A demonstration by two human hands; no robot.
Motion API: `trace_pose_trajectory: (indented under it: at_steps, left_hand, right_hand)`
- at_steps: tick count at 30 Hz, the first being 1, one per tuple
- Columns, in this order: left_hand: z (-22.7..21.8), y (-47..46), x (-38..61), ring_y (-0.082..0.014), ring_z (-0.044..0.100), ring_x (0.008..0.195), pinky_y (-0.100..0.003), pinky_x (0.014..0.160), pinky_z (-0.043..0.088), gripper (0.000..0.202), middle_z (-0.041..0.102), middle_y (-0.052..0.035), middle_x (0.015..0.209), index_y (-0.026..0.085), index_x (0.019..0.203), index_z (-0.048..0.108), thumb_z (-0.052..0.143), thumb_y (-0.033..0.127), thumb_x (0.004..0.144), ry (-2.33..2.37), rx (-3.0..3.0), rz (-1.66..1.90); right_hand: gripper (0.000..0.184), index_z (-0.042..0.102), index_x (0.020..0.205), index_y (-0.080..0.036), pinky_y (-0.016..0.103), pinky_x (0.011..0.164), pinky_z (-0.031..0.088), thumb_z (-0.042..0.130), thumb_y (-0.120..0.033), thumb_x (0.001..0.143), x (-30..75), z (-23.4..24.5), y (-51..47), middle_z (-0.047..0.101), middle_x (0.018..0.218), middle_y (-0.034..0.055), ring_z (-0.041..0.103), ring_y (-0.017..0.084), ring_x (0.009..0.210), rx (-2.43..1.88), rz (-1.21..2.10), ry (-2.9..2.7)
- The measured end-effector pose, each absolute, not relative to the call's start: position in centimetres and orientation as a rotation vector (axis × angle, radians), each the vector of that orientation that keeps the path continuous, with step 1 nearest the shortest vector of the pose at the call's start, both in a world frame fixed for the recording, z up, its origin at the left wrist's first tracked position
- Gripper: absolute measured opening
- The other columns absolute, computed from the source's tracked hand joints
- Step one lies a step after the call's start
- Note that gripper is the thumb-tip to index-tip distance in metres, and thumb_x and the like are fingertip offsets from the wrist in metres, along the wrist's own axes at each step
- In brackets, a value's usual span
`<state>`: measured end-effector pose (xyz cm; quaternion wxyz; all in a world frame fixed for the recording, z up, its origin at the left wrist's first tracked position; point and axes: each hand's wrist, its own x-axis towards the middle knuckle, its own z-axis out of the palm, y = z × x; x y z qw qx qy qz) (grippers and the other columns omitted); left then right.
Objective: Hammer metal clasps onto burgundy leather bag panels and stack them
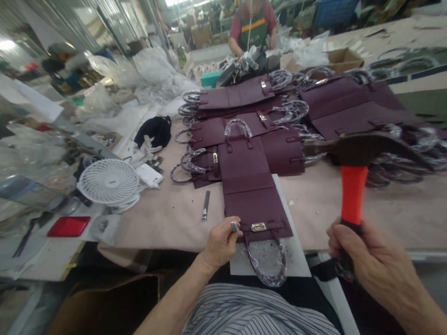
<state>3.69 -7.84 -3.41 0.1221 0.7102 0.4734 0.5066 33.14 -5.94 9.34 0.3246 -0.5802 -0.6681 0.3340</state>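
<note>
My right hand (376, 261) is wrapped round the black grip of a claw hammer (352, 193), raised with its dark head above the table and its red shaft upright. Pinched in my left hand (219, 245) is a short metal punch (234, 226), its silvery top end showing above the fingers. That hand rests at the left edge of a dark purple leather handbag piece (247, 185), beside its gold clasp (258, 227). The piece lies flat, its near plastic-wrapped handle (265, 277) over a white board (299, 261). The punch's lower end is hidden.
More purple bag pieces (231, 92) with wrapped handles are piled behind and at right. A small cutter-like tool (206, 205), a white fan (109, 182) and a red tray (68, 226) lie to the left. A co-worker (255, 25) stands across the table.
</note>
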Motion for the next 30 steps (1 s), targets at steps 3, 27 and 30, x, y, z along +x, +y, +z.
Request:
trace_pose_trajectory:
  at_steps: [3, 27, 30]
  left_hand:
    - [-3.3, -7.8, 3.7, -0.0204, 0.071, 0.101, -0.033, 0.090, 0.061, 0.015, 0.072, -0.0086, 0.103, 0.019, 0.101, 0.061, 0.056, 0.010, 0.091, 1.378, 2.084, 1.461]
    - [-2.8, -8.1, 4.6, -0.0207, 0.070, 0.097, -0.031, 0.085, 0.059, 0.018, 0.070, -0.0088, 0.100, 0.019, 0.103, 0.061, 0.054, 0.009, 0.090, 1.521, 2.073, 1.422]
    - [-3.0, -8.1, 4.6, -0.0206, 0.070, 0.093, -0.031, 0.083, 0.060, 0.015, 0.070, -0.0081, 0.096, 0.018, 0.101, 0.061, 0.054, 0.010, 0.090, 1.519, 2.084, 1.425]
  right_hand:
    - [0.035, 0.053, 0.082, -0.022, 0.027, 0.047, 0.039, 0.042, -0.050, 0.100, 31.9, 11.2, -7.2, 0.055, 0.057, -0.0013, 0.052, 0.014, 0.047, -1.341, 0.838, -2.024]
    - [0.027, 0.049, 0.086, -0.025, 0.027, 0.037, 0.031, 0.039, -0.040, 0.105, 30.6, 13.9, -8.6, 0.054, 0.053, -0.0046, 0.052, 0.014, 0.037, -1.053, 0.293, -2.389]
    - [0.028, 0.049, 0.085, -0.025, 0.029, 0.038, 0.028, 0.038, -0.041, 0.105, 30.6, 13.0, -8.6, 0.054, 0.052, -0.0047, 0.050, 0.013, 0.036, -1.060, 0.323, -2.425]
